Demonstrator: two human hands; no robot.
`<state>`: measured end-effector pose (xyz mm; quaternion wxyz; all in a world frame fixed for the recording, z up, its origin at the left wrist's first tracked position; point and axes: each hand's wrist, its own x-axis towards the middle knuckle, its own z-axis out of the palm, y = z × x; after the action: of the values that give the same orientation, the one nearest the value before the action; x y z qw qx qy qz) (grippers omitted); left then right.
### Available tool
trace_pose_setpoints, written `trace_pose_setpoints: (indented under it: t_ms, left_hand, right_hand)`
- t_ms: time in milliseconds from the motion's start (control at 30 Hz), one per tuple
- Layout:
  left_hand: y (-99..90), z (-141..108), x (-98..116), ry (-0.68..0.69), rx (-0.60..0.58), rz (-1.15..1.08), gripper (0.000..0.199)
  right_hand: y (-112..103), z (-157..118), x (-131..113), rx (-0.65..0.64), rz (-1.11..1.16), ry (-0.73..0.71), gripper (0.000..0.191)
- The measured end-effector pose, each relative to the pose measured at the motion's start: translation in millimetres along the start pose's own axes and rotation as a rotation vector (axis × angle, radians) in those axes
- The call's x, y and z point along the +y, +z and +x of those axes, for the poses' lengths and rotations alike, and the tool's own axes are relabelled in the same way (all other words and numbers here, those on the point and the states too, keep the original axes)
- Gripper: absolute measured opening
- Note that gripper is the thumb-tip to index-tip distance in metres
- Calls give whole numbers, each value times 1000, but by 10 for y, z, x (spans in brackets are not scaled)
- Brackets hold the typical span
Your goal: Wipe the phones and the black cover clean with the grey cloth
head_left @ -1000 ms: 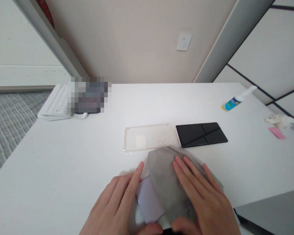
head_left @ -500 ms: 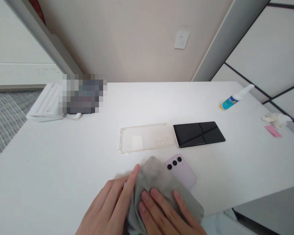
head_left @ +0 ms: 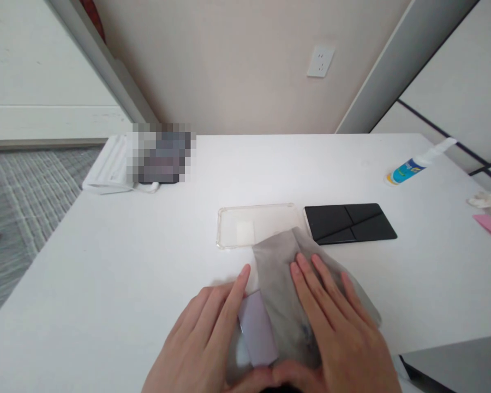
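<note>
Seen from the gray cloth (head_left: 276,273), the white table (head_left: 155,262) ends in a far edge at 12 o'clock and a slanting left edge at 9 — wide room that way — while its near edge at 4 lies closer to the hands. The right hand (head_left: 343,333) lies open and flat on the cloth, fingers slightly apart. At 8 o'clock, the left hand (head_left: 204,338) has its fingers extended, close together, beside the lilac phone (head_left: 259,330), which lies between the hands, partly under the cloth; whether it grips, I cannot tell. The clear case (head_left: 229,226) sits at 11, partly overlapped by cloth; the black phone (head_left: 352,224) at 1.
</note>
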<state>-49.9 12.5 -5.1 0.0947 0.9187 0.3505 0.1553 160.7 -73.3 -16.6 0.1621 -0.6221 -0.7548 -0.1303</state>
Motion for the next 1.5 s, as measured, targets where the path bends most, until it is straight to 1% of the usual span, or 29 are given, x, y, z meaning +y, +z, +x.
trace_pose_setpoints:
  t_ms: [100, 133, 167, 267, 300, 333, 400, 433, 467, 500, 567, 600, 633, 667, 733, 767, 833, 867, 900, 967, 1033, 1100, 1167, 1200, 1233, 1300, 1367, 1433, 1500]
  left_hand:
    - [-9, -27, -7, 12, -18, -15, 108]
    - [-9, -36, -9, 16, -19, -19, 108]
    - [-8, -43, -8, 12, -25, -22, 109]
    - [-1, -43, 15, -12, -43, -29, 118]
    - [1, -35, 26, -18, -43, -25, 118]
    - [2, -26, 36, -18, -44, -16, 116]
    - [-1, -8, 51, -18, -34, 5, 109]
    - [-3, -3, 54, -19, -36, 9, 106]
    - [-6, -3, 56, -21, -39, 6, 107]
    - [-8, -8, 56, -23, -42, -2, 110]
    - [-6, -29, 52, -21, -56, -19, 117]
    - [-3, -41, 49, -17, -63, -18, 114]
    - [1, -52, 47, -14, -61, -8, 104]
    - [4, -59, 47, -15, -55, 5, 93]
    - [4, -55, 51, -21, -41, 24, 84]
    - [1, -46, 56, -26, -36, 23, 88]
    - [-11, -20, 67, -39, -43, -4, 111]
    - [-16, -9, 72, -43, -55, -20, 122]
    - [-20, 1, 74, -47, -60, -35, 127]
    - [-21, 10, 74, -51, -67, -60, 126]
    - [-14, 11, 71, -46, -65, -69, 119]
    - [-8, 6, 69, -48, -59, -69, 119]
    - [-9, -4, 70, -45, -47, -70, 125]
    - [-12, -11, 70, -45, -45, -70, 127]
    - [-15, -17, 68, -44, -42, -67, 125]
    - [-17, -24, 57, -30, -39, -46, 117]
    - [-13, -19, 40, -9, -25, -13, 114]
    - [-4, 0, 18, 19, -3, 21, 116]
    - [10, 27, -9, 51, 38, 63, 117]
  right_hand:
    - [-66, -87, 106, 22, 11, -262, 41]
    - [-81, -121, 139, 8, 27, -306, 38]
    - [-92, -150, 172, -12, 36, -292, 41]
    - [-103, -186, 227, -54, 10, -71, 78]
    - [-98, -178, 215, -46, 0, -39, 79]
    - [-91, -161, 188, -28, 2, -63, 70]
    - [-76, -108, 117, -4, 44, -220, 44]
    - [-71, -78, 88, 0, 70, -280, 40]
    - [-66, -51, 69, -2, 84, -286, 40]
    - [-60, -28, 58, -9, 85, -242, 46]
    - [-34, -4, 47, -26, 74, -132, 65]
    - [-16, -2, 39, -10, 85, -108, 63]
    - [4, -1, 26, 19, 111, -123, 54]
    - [21, 2, 12, 48, 148, -166, 42]
    - [38, 27, -7, 77, 210, -238, 38]
    - [38, 51, -11, 43, 203, -225, 37]
    - [30, 103, -17, -21, 165, -173, 56]
    - [28, 119, -23, -18, 166, -152, 59]
    - [27, 121, -29, 5, 183, -144, 53]
    - [21, 75, -12, 51, 245, -177, 39]
    - [-8, -29, 85, 57, 268, -218, 43]
    - [-55, -159, 239, 28, 216, -227, 44]
    - [-80, -284, 341, -4, 117, -193, 59]
    - [-71, -339, 342, -1, 78, -167, 65]
    - [-47, -386, 308, 20, 61, -147, 61]
    - [27, -450, 187, 106, 92, -152, 40]
    - [85, -468, 117, 159, 89, -138, 40]
    - [90, -453, 162, 95, 49, -123, 44]
    - [67, -430, 246, 26, -40, -33, 58]
